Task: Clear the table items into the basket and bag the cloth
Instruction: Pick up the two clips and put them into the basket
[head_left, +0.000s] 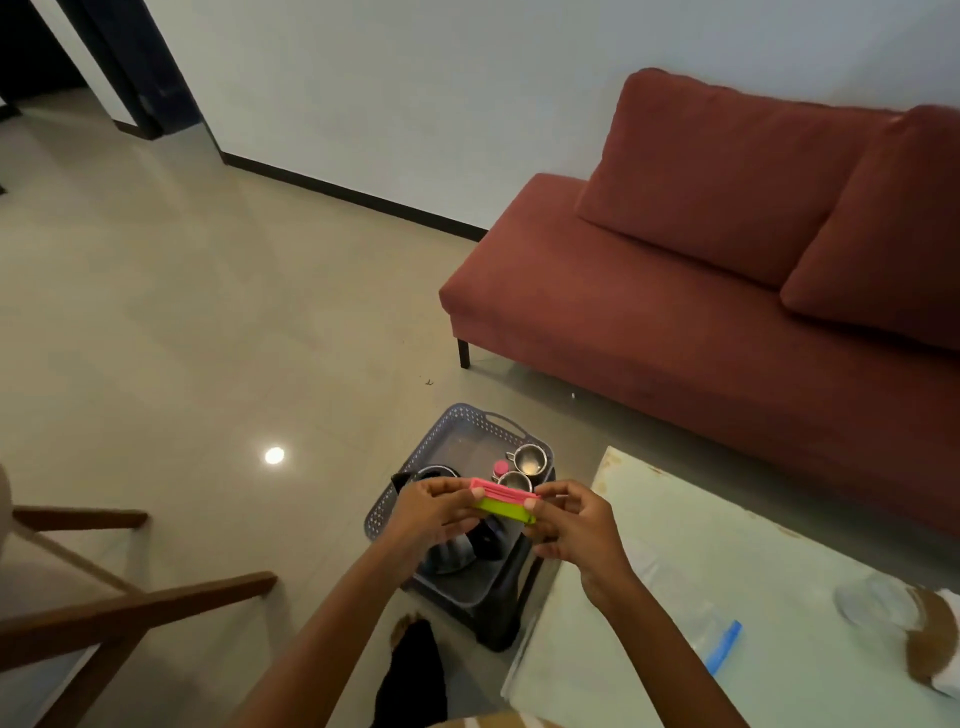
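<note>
A flat stack of pink and green plastic pieces (503, 502), pink on top and green beneath, is held level in the air directly over the basket (410, 463), above its near half. The left hand (434, 512) pinches the stack's left end and the right hand (574, 525) pinches its right end, the fingers of both curled round the edges. The basket is grey with perforated walls and sits on a dark stool (493, 618). Inside it, toward its far right corner, stand two steel cups (530, 460) side by side, with a small pink-capped item (500, 467) just left of them and a dark pot (435, 474) along the left wall, partly hidden by the left hand. Right of the basket is a pale table (727, 535), on which lies a clear zip bag (685, 613) with a blue seal strip, and farther right at the picture's edge a brown and white cloth (930, 644). Beyond the basket stands a red sofa (675, 312); left of it, a wooden chair (130, 608)
</note>
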